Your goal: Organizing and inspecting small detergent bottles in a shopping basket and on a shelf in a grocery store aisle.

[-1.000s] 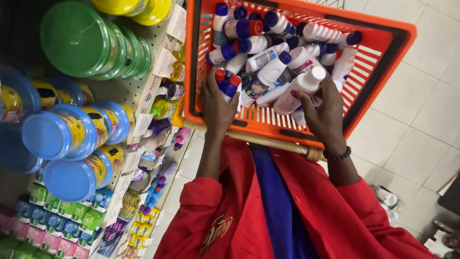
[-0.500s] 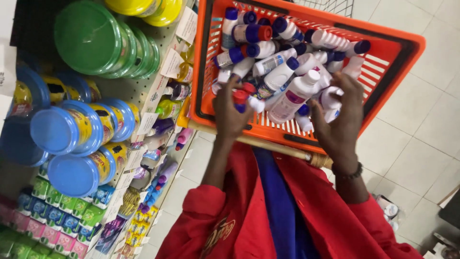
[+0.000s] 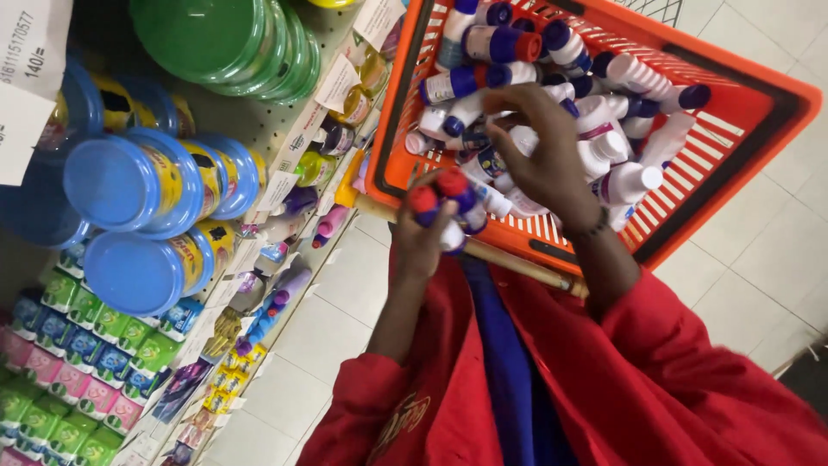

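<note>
1. Orange plastic basket (image 3: 759, 129), wedged against the person's body on a wooden pole (image 3: 517, 263) so both hands stay free, is heaped with small white bottles (image 3: 604, 155).
2. The left hand (image 3: 423, 237), just below the basket's near rim, has its fingers curled tight around a bunch of bottles with red and blue caps (image 3: 448, 203).
3. The right hand (image 3: 543, 160), inside the basket, rests on the heap with fingers bent, pinching one bottle.
4. Left of the basket: shelves of blue-lidded tubs (image 3: 129, 185).

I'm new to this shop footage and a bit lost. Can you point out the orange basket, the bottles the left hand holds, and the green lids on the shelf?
orange basket (image 3: 780, 95): head view, bare right rim.
red-capped bottles (image 3: 448, 185): head view, a red cap.
left hand (image 3: 423, 242): head view, its back.
green lids (image 3: 207, 34): head view, front lid's face.
</note>
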